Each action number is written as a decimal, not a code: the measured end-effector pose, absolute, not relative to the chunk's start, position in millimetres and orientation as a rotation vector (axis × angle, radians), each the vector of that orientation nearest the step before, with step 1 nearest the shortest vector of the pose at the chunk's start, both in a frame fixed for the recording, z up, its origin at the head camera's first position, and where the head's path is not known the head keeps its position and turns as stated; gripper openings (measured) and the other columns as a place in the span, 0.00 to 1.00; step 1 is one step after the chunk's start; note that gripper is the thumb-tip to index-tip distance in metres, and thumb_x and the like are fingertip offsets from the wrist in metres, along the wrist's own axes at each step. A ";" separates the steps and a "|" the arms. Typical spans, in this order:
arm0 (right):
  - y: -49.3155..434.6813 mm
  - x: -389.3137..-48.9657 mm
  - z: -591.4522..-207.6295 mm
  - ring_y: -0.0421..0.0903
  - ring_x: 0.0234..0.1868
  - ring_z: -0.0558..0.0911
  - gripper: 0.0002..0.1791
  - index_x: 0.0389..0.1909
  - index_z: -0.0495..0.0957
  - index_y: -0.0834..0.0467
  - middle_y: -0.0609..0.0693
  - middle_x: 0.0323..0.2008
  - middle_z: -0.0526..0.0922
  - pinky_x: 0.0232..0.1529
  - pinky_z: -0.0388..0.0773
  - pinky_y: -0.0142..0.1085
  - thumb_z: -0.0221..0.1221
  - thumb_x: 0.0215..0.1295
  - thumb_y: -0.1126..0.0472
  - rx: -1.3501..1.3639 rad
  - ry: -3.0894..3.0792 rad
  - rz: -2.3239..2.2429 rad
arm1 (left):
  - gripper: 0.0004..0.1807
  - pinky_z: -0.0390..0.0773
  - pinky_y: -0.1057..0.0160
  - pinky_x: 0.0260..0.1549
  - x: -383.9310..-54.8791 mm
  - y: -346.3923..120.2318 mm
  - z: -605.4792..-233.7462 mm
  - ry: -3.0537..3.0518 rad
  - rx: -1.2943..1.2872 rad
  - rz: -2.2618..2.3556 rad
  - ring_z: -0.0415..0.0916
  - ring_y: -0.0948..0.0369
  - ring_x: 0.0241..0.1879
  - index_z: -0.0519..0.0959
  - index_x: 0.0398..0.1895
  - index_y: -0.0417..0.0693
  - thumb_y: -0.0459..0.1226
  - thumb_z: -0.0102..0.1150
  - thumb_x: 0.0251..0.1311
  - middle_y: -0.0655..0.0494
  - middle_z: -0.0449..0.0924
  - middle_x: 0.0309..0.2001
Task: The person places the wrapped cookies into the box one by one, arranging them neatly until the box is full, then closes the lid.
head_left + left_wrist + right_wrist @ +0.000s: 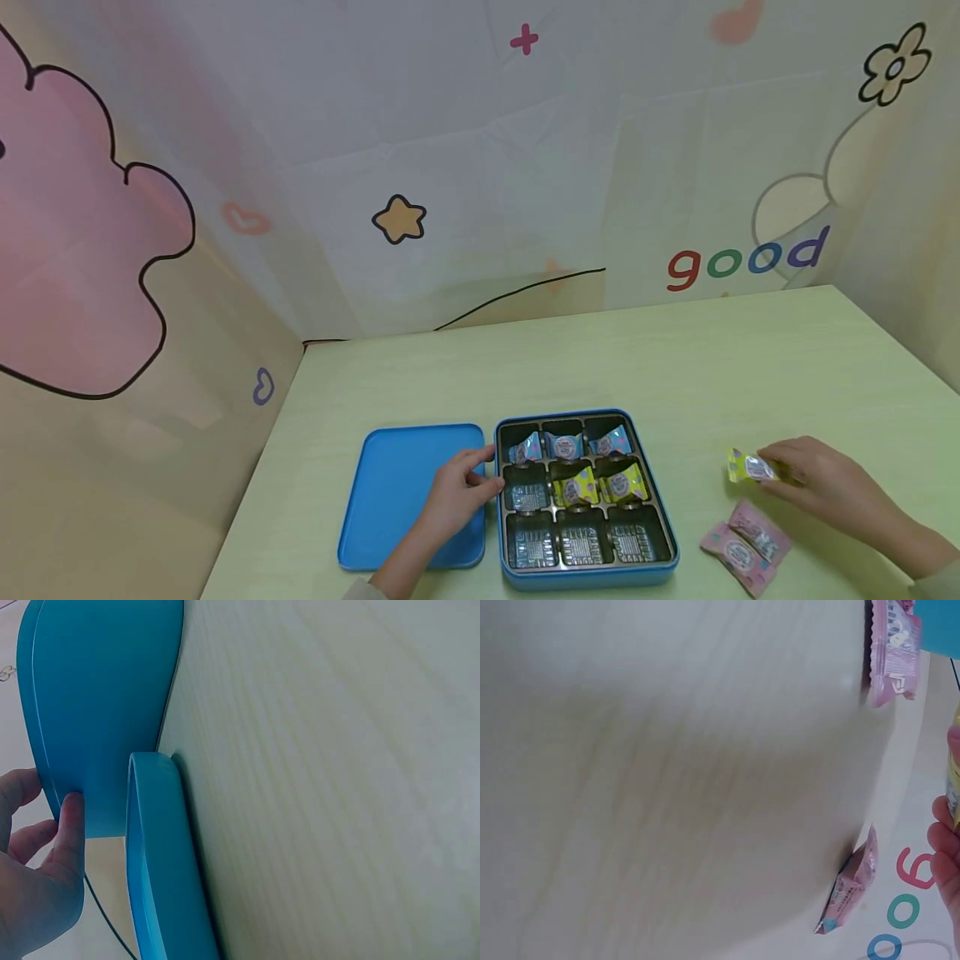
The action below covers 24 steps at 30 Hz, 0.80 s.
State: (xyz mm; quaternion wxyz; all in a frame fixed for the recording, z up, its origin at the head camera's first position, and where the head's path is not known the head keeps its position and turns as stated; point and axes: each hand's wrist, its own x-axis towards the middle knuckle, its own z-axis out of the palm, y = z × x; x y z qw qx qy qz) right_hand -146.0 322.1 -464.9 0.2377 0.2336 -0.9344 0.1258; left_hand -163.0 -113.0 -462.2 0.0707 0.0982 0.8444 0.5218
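Note:
My right hand pinches a yellow wrapped candy above the table, right of the blue tin. Two pink wrapped candies lie below that hand. The tin holds a dark tray divided into compartments. Along its back row sit three blue wrapped candies; two yellow ones fill the middle and right of the middle row. Bare tray floor shows in the middle-left compartment and the front row. My left hand touches the tin's left side, its fingertips against wall and rim.
A blue lid lies on the table just left of the tin, partly under my left forearm. The pale table meets a printed cloth backdrop at the back and sides.

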 end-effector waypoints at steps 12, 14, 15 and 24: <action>309.5 -145.1 -456.7 0.30 0.27 0.69 0.20 0.26 0.81 0.58 0.44 0.26 0.79 0.28 0.64 0.16 0.72 0.25 0.57 0.683 -2.501 0.400 | 0.27 0.74 0.69 0.25 -162.8 -113.3 -462.8 2.542 0.296 1.567 0.77 0.60 0.33 0.69 0.57 0.42 0.38 0.60 0.52 0.43 0.70 0.51; 307.3 -145.4 -455.1 0.30 0.27 0.68 0.20 0.26 0.81 0.57 0.43 0.26 0.78 0.28 0.63 0.16 0.72 0.25 0.57 0.682 -2.506 0.397 | 0.27 0.74 0.70 0.25 -163.0 -113.4 -463.3 2.544 0.296 1.564 0.77 0.60 0.33 0.69 0.57 0.41 0.38 0.60 0.52 0.43 0.70 0.51; 306.1 -145.7 -454.3 0.30 0.27 0.69 0.20 0.26 0.81 0.57 0.43 0.26 0.78 0.28 0.64 0.17 0.72 0.25 0.56 0.683 -2.505 0.392 | 0.27 0.74 0.70 0.26 -163.3 -113.4 -463.7 2.545 0.296 1.562 0.77 0.60 0.33 0.69 0.57 0.41 0.38 0.59 0.52 0.43 0.70 0.51; 291.1 -149.4 -445.4 0.36 0.29 0.73 0.20 0.27 0.81 0.55 0.42 0.28 0.78 0.29 0.71 0.24 0.73 0.26 0.55 0.692 -2.525 0.379 | 0.27 0.74 0.69 0.26 -164.7 -113.5 -465.4 2.529 0.290 1.574 0.77 0.59 0.34 0.69 0.57 0.43 0.38 0.59 0.53 0.44 0.70 0.51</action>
